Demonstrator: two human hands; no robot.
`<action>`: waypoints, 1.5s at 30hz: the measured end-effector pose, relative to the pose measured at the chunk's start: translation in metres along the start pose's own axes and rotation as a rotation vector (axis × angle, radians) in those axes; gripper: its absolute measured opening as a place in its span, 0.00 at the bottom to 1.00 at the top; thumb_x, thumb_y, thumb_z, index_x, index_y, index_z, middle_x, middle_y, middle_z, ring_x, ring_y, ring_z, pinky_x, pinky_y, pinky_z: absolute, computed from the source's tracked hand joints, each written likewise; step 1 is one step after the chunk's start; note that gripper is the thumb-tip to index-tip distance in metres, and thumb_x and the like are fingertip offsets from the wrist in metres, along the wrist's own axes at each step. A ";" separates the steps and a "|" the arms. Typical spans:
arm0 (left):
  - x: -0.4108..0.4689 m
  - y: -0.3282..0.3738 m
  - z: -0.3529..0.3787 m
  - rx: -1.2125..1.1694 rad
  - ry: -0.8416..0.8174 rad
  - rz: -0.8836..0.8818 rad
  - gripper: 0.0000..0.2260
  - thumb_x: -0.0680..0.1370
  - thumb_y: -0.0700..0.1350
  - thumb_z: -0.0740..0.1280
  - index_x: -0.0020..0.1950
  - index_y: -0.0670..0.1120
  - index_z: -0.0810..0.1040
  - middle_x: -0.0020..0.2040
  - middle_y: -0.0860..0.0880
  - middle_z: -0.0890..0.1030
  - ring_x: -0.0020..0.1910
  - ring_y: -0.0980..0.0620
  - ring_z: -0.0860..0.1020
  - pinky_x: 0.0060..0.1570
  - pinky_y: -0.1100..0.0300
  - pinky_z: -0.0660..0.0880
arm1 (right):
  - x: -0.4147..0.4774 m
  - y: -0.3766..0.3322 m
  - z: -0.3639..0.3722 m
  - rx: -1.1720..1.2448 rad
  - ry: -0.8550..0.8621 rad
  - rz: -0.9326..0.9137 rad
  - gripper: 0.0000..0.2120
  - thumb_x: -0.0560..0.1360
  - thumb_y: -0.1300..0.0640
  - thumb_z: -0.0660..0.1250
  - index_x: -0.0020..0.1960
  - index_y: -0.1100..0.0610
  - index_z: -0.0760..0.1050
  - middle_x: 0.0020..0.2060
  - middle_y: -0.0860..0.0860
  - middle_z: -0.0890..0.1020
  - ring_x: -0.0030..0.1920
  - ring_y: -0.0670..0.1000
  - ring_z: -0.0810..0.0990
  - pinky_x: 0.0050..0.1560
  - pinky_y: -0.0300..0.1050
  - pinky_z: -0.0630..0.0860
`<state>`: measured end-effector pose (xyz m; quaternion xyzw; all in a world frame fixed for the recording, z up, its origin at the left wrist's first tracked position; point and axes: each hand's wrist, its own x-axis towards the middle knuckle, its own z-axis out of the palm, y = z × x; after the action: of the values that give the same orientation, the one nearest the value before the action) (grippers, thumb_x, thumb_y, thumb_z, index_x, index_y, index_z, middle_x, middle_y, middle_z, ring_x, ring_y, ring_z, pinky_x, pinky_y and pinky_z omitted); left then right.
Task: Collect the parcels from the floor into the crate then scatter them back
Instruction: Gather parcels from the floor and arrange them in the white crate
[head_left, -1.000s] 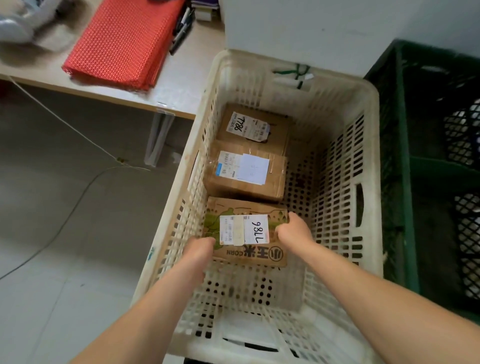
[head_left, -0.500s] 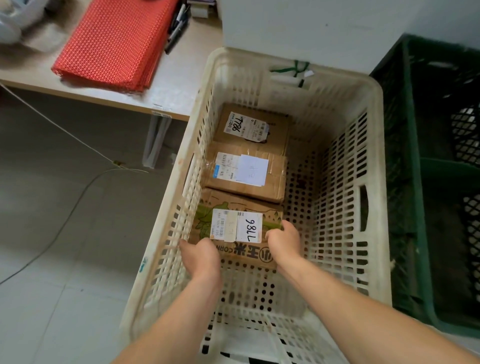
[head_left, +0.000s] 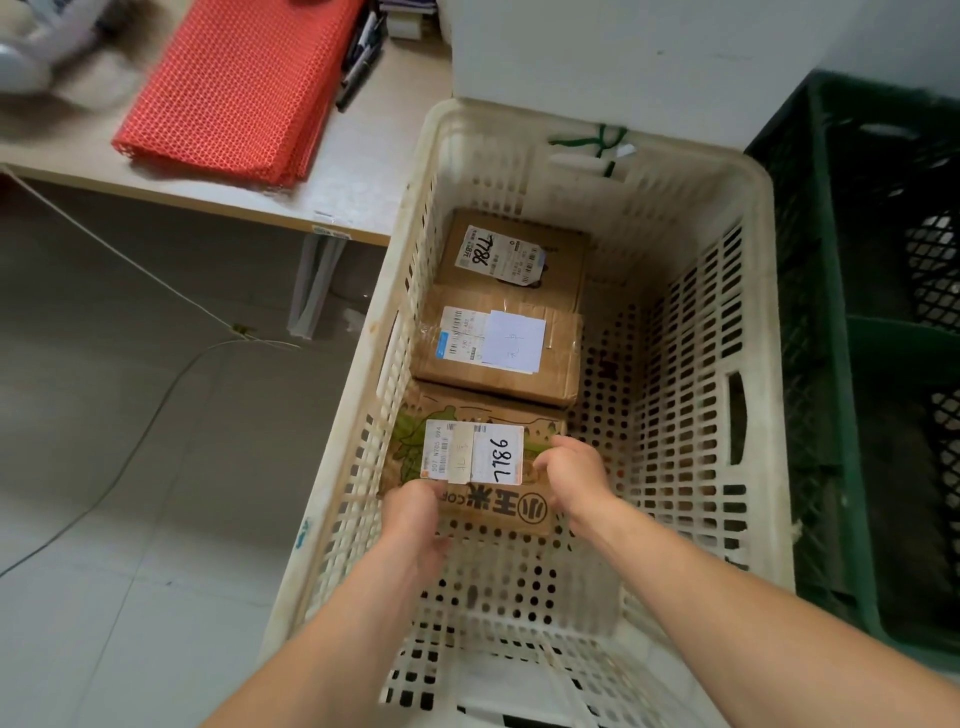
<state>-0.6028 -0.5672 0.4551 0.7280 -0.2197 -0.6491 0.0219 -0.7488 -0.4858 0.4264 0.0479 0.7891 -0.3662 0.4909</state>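
view from a head camera looking down into a white plastic crate (head_left: 756, 374) with slotted walls and a perforated bottom; three brown cardboard parcels lay in a row along the crate's left wall, touching one another; the far parcel (head_left: 558, 260) carried a white label with a handwritten number; the middle parcel (head_left: 462, 366) carried a barcode label and a plain white slip, and was wrapped in clear tape; the nearest parcel (head_left: 501, 512) had green leaf artwork, dark printed characters on its near side and a white label handwritten "7786".

both bare arms reached into the crate from the bottom of the view; the left hand (head_left: 415, 519) gripped the nearest parcel at its near left corner, fingers curled under the edge; the right hand (head_left: 574, 478) gripped its right side, fingers curled over the top edge beside the label; whether this parcel sat flat on the crate bottom or was slightly lifted could not be told.

a green cord (head_left: 597, 143) was tied on the crate's far wall; a dark green crate (head_left: 841, 374) stood just beside the white one on the right; to the left, a pale table (head_left: 353, 176) held a folded red mesh mat (head_left: 244, 88); a thin cable (head_left: 145, 431) trailed across the grey tiled floor (head_left: 104, 545).
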 end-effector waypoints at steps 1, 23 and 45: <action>-0.002 0.002 -0.001 0.004 -0.011 -0.007 0.14 0.80 0.36 0.60 0.64 0.43 0.75 0.49 0.47 0.75 0.51 0.44 0.73 0.55 0.42 0.76 | -0.002 -0.003 -0.001 -0.019 -0.007 0.005 0.32 0.77 0.65 0.64 0.80 0.56 0.66 0.79 0.53 0.67 0.69 0.55 0.72 0.63 0.49 0.71; -0.159 0.086 -0.032 0.094 -0.399 0.375 0.31 0.76 0.67 0.66 0.75 0.54 0.70 0.76 0.47 0.69 0.76 0.39 0.65 0.72 0.33 0.59 | -0.095 -0.116 -0.017 0.162 -0.090 -0.591 0.47 0.60 0.17 0.67 0.67 0.47 0.81 0.63 0.46 0.84 0.67 0.51 0.80 0.74 0.59 0.71; -0.272 0.022 -0.112 0.509 0.409 1.199 0.44 0.72 0.64 0.72 0.82 0.55 0.55 0.82 0.47 0.55 0.81 0.51 0.51 0.78 0.49 0.56 | -0.262 -0.147 -0.025 -0.740 -0.149 -1.422 0.52 0.71 0.34 0.74 0.85 0.48 0.51 0.84 0.54 0.54 0.84 0.54 0.51 0.80 0.65 0.58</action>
<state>-0.5194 -0.5208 0.7343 0.5709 -0.7223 -0.3024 0.2467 -0.6964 -0.5030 0.7230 -0.6561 0.6661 -0.3082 0.1755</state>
